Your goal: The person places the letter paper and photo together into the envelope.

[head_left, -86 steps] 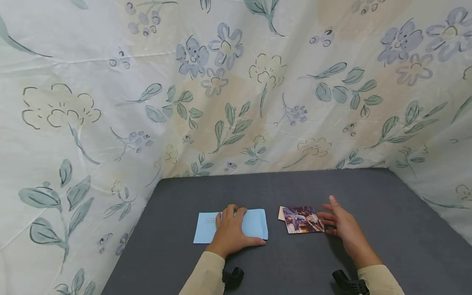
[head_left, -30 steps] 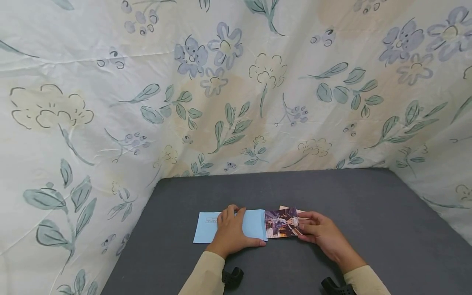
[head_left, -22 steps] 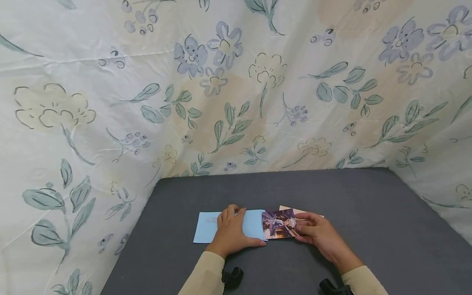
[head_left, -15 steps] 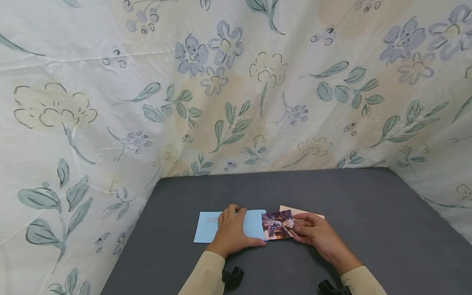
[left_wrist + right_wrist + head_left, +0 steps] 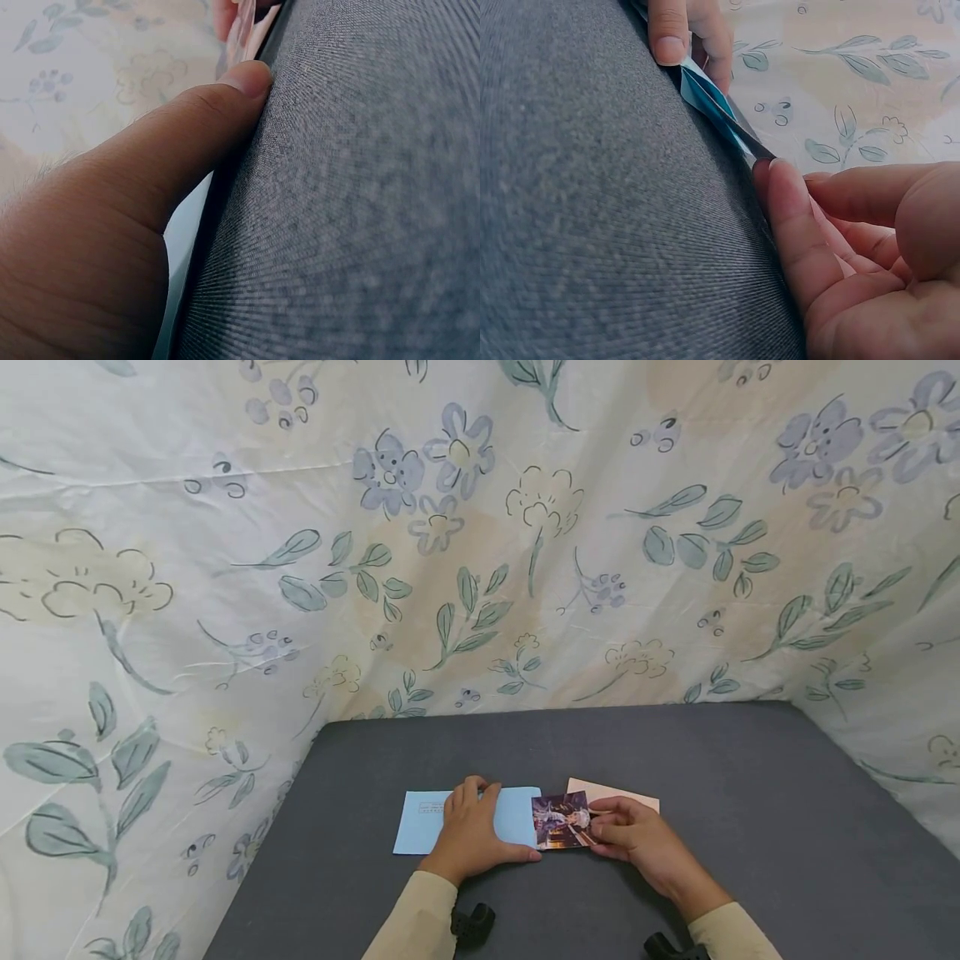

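Observation:
A light blue envelope (image 5: 517, 814) lies flat on the dark grey table. My left hand (image 5: 468, 827) rests on top of it with fingers spread and the thumb along its lower right corner. A colourful printed photo card (image 5: 558, 822) meets the envelope's right end. My right hand (image 5: 641, 843) pinches that card by its right edge between thumb and fingers. In the right wrist view the envelope's mouth (image 5: 705, 94) gapes, and the card's dark edge (image 5: 742, 135) reaches into it. The envelope's middle is hidden under my left hand.
A peach-coloured card (image 5: 611, 792) lies behind the photo card, partly covered by my right hand. The dark grey table (image 5: 720, 760) extends around them. A floral cloth (image 5: 480, 543) hangs behind the table and at its sides.
My right hand has taken hold of the photo card and moved it left from atop the peach card to the envelope's right end, uncovering more peach card. The left hand stays in place.

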Motion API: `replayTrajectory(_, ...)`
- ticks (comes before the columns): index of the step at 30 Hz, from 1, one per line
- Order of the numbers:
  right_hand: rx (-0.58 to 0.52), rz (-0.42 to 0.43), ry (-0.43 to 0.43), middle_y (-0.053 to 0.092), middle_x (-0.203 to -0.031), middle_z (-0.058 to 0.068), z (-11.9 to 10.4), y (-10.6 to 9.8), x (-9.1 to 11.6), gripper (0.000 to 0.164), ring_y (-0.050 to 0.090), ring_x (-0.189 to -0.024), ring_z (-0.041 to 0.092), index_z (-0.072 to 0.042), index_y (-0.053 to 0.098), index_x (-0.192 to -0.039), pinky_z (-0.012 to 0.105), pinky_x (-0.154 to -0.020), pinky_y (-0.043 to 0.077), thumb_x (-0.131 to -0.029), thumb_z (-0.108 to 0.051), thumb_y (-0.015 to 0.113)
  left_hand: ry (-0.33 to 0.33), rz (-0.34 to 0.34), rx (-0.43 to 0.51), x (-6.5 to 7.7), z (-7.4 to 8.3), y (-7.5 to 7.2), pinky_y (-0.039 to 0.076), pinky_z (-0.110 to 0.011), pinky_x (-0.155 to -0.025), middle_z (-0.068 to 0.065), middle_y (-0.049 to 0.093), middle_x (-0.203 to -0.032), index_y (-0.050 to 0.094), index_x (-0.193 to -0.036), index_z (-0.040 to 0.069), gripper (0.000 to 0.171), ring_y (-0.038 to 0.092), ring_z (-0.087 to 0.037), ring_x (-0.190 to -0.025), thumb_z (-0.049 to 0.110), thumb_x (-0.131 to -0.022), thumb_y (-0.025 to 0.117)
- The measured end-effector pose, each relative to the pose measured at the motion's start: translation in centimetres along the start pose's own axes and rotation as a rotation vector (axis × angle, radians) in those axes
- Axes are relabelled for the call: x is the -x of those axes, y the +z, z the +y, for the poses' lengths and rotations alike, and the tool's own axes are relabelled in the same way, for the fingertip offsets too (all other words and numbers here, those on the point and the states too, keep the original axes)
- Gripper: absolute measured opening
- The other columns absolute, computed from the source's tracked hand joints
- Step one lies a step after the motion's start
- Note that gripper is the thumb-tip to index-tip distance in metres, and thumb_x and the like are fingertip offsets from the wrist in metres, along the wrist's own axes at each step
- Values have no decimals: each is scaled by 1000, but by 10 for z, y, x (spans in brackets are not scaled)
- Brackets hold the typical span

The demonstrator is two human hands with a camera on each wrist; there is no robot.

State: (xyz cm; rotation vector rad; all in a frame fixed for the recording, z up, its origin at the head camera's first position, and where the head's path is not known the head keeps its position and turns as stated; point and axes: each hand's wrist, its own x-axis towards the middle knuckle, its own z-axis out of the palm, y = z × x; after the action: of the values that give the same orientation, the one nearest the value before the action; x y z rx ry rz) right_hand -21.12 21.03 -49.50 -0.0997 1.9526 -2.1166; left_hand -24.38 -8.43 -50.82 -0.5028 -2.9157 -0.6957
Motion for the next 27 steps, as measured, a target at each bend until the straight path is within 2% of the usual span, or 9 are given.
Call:
replayTrajectory(12,23,-39,11,72,-110,17,2,3,0,46,74,-95,25,20,51,-142,38,-82,63,-105,0,69,0,-7,8,0,-2,0,26,-61,-121,-12,43,-149,54,-160,11,127,37,-33,-140,90,-64,84)
replayTrajectory(27,68,-111,27,72,-123,20,-2,4,-2,55,75,-103,29,18,52,-148,39,-82,63,-109,-16,70,-8,-1,-4,-3,1,2,26,-60,-121,-12,43,-149,55,-159,10,127,38,-32,-139,91,-64,83)
